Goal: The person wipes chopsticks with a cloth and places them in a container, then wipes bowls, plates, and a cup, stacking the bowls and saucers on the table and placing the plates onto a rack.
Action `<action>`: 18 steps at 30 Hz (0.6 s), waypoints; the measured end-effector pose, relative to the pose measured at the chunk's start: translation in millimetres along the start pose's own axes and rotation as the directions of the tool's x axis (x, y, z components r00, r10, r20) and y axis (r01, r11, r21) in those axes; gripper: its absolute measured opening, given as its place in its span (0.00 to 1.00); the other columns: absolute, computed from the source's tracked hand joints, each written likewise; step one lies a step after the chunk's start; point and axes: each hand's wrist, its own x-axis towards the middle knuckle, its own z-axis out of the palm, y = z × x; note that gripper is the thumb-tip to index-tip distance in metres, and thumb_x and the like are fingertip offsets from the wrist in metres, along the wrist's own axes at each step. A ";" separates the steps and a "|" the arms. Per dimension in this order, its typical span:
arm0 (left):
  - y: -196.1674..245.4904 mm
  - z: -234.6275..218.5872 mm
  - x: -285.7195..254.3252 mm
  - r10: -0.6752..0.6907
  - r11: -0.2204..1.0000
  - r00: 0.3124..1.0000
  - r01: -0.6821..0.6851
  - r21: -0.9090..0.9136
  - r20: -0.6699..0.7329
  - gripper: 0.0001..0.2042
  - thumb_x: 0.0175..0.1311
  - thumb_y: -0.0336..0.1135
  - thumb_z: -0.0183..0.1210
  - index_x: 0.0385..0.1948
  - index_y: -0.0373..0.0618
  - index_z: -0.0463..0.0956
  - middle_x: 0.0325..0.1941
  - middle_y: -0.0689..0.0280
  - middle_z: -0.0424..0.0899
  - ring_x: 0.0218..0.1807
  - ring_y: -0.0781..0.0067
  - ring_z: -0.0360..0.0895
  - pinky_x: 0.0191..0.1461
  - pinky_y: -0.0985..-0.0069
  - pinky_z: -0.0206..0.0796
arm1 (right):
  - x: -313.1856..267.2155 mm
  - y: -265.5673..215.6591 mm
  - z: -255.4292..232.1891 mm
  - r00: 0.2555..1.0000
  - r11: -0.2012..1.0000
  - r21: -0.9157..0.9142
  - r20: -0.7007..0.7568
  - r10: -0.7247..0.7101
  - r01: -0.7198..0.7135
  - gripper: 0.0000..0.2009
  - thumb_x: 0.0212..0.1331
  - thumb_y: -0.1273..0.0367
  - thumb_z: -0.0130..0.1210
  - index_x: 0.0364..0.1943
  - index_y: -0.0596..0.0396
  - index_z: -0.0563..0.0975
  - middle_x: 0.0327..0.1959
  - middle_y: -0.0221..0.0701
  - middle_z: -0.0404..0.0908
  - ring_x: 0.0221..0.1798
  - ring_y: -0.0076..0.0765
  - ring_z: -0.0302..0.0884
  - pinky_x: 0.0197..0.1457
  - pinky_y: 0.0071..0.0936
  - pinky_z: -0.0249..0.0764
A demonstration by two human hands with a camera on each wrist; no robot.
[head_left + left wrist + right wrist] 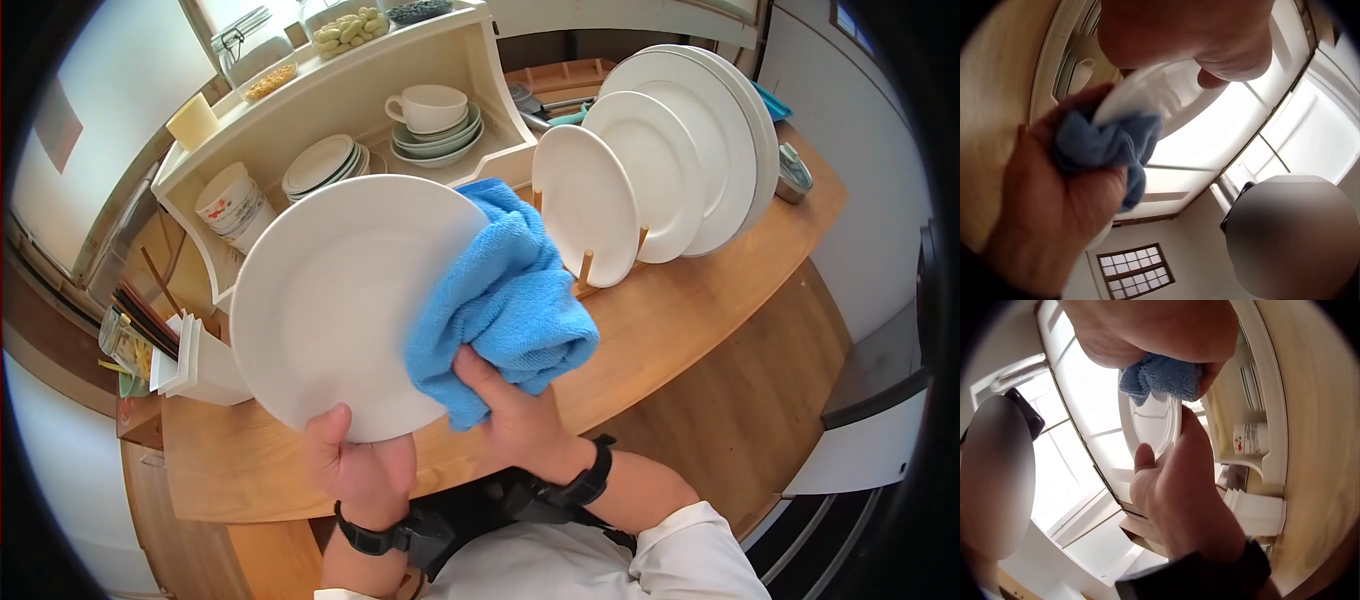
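A round white plate [335, 280] is held up over the wooden table, its inner face toward the head camera. My left hand [362, 468] grips it by the lower rim, thumb on the face and fingers behind. In my right hand [525, 418] is a bunched blue cloth [515, 290], folded over the plate's right edge with the thumb in front. The left wrist view shows the cloth [1107, 144] wrapped about the rim, with the right hand [1054, 187] around it. From the right wrist, the left thumb [1144, 456] lies on the plate [1150, 422].
Several white plates [690, 150] stand in a wooden rack at the right of the table [650, 330]. Behind is a cream shelf [400, 70] with bowls, small plates, a cup [430, 105] and jars on top. White containers [210, 365] with chopsticks stand at left.
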 end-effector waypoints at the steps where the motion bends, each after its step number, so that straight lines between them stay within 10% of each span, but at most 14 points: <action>1: 3.0 -14.5 1.9 -0.015 0.995 0.993 0.003 0.100 0.117 0.30 0.53 0.34 0.51 0.63 0.37 0.60 0.62 0.55 0.68 0.64 0.57 0.65 0.69 0.61 0.54 | 1.3 -3.2 -7.4 0.998 0.997 -0.056 0.003 -0.058 0.058 0.20 0.62 0.65 0.59 0.55 0.60 0.72 0.51 0.29 0.77 0.54 0.26 0.74 0.56 0.28 0.70; 6: 32.2 -18.9 35.2 0.020 0.920 0.913 -0.177 0.350 0.408 0.27 0.57 0.32 0.54 0.60 0.37 0.63 0.59 0.54 0.71 0.60 0.62 0.69 0.65 0.65 0.59 | 10.4 -62.6 -16.5 0.868 0.688 -0.532 0.242 -0.434 0.493 0.18 0.55 0.72 0.61 0.52 0.57 0.74 0.50 0.31 0.78 0.49 0.30 0.76 0.50 0.27 0.73; 10: 48.5 20.4 56.2 0.058 0.662 0.695 -0.564 0.493 0.717 0.15 0.58 0.24 0.56 0.48 0.36 0.72 0.49 0.54 0.78 0.49 0.65 0.75 0.53 0.69 0.67 | 16.4 -104.5 -2.6 0.635 0.296 -0.573 0.586 -0.503 0.764 0.19 0.49 0.74 0.63 0.48 0.51 0.77 0.50 0.35 0.77 0.50 0.38 0.76 0.50 0.30 0.74; 12: 52.1 43.8 60.4 -0.124 0.395 0.466 -0.787 0.475 0.876 0.13 0.54 0.19 0.58 0.42 0.37 0.75 0.40 0.55 0.82 0.42 0.64 0.78 0.45 0.71 0.70 | 7.7 -102.6 -7.3 0.700 0.340 -0.618 0.557 -0.448 0.709 0.19 0.49 0.72 0.63 0.49 0.52 0.76 0.48 0.36 0.77 0.49 0.38 0.76 0.49 0.30 0.74; 18: 44.3 105.8 56.2 -0.244 0.084 0.188 -0.973 0.213 0.951 0.15 0.48 0.17 0.60 0.39 0.42 0.76 0.36 0.61 0.85 0.34 0.63 0.82 0.38 0.73 0.71 | -27.8 -122.2 -32.8 0.879 0.525 -0.705 0.379 -0.290 0.478 0.22 0.49 0.68 0.64 0.50 0.55 0.73 0.44 0.37 0.77 0.45 0.38 0.76 0.47 0.30 0.74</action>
